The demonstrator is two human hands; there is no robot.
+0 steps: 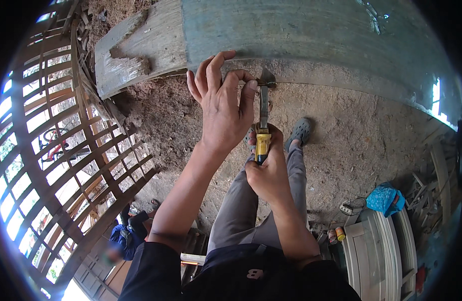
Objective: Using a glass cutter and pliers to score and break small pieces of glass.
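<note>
My right hand [268, 175] is wrapped round the yellow and black handle of a hammer [263, 108]. Its flat metal shaft points away from me, and its small dark head lies close to the near edge of a worktop [301, 35]. My left hand [223, 110] reaches in beside the head, thumb and forefinger pinched together, the other fingers raised and spread over the worktop's edge. What sits in the pinch is too small to make out. The worktop has a greenish, partly shiny surface, with a rough wooden plank [140, 47] at its left end.
A wooden lattice [55, 135] stands along the left. Another person [125, 238] is low down at the lower left. Wooden frames [379, 246], a blue cloth bundle [385, 199] and two small cans [336, 235] are at the lower right. Dusty ground [361, 145] lies below the worktop.
</note>
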